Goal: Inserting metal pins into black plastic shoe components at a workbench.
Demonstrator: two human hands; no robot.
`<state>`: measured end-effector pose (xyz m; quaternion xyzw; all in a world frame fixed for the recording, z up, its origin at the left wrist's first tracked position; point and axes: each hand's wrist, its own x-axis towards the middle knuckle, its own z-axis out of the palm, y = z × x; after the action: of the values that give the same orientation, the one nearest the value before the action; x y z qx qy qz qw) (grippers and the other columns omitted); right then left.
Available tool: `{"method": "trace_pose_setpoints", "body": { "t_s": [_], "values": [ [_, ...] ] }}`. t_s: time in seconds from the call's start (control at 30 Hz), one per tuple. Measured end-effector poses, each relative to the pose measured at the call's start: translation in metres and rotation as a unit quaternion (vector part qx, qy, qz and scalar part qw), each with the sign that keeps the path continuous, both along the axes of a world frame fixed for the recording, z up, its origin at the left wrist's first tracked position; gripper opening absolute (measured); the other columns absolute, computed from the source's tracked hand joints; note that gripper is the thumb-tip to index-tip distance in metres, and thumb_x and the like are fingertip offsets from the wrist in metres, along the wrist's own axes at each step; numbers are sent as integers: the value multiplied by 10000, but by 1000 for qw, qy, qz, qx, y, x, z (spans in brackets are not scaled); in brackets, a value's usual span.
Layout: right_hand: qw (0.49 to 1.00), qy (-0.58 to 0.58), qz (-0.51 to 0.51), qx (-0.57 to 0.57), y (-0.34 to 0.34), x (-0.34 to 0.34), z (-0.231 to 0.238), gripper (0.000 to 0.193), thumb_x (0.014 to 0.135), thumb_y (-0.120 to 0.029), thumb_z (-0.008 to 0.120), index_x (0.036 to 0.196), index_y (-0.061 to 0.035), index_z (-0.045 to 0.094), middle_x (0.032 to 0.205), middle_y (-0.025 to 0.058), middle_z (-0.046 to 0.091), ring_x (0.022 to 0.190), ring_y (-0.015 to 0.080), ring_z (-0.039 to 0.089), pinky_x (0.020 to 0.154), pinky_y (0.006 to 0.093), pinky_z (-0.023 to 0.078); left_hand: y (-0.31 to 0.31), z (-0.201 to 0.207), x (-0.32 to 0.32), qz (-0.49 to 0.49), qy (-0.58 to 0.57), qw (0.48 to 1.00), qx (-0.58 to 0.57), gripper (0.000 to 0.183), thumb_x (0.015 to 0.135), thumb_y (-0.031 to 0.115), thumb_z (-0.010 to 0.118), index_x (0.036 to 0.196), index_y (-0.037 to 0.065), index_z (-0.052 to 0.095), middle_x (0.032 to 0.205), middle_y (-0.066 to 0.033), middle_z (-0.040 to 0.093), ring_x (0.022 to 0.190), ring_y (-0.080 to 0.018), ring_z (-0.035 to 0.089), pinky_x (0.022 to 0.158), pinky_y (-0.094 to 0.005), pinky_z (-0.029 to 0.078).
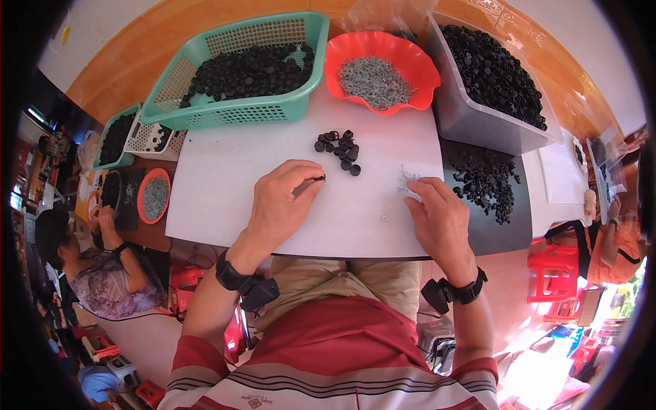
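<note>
My left hand [281,199] is closed in a pinch over the white tabletop, with a small black plastic part [319,178] between thumb and forefinger. Just beyond it lies a loose cluster of small black caps [339,150]. On the right, my right hand [441,215] reaches to a few thin grey pieces [406,176] on the table. Its forefinger touches or nearly touches them, while the thumb stays apart from it. A small pale round piece [384,219] lies between my hands. Each wrist wears a black strap with a device.
Behind the work area stand a green basket [232,113] of black parts, a red scalloped bowl [427,72] of grey pieces and a grey bin [471,126] of black parts. More black pieces [486,184] lie on a dark board at right. A co-worker [109,273] sits left.
</note>
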<state>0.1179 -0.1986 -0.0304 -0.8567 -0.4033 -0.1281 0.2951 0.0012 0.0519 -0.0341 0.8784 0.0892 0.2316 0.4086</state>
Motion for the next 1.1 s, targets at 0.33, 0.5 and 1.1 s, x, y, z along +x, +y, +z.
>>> {"method": "trace_pose_setpoints", "body": {
  "t_s": [0.33, 0.5, 1.1],
  "values": [
    [1000, 4, -12, -26, 7, 6, -7, 164, 851, -46, 735, 1007, -74, 697, 941, 75, 714, 878, 294, 682, 698, 429, 550, -1, -5, -3, -4, -52, 998, 33, 154, 871, -7, 746, 1024, -20, 729, 1071, -115, 754, 886, -259, 747, 758, -316, 603],
    [999, 47, -13, -19, 8, 7, -6, 101, 868, -52, 714, 948, -74, 657, 883, 100, 697, 833, 335, 680, 675, 455, 529, -9, -2, -4, -5, -66, 998, 22, 153, 862, -20, 742, 1014, -15, 737, 1063, -132, 754, 881, -258, 749, 768, -317, 601],
    [987, 127, 85, 52, 1, 0, 0, 247, 861, 21, 717, 997, -33, 518, 838, 156, 636, 732, 379, 645, 620, 452, 498, -68, 2, 15, -103, 23, 978, -180, 216, 885, -29, 763, 1100, -24, 741, 1012, -103, 745, 849, -134, 707, 734, -265, 587]
  ]
}}
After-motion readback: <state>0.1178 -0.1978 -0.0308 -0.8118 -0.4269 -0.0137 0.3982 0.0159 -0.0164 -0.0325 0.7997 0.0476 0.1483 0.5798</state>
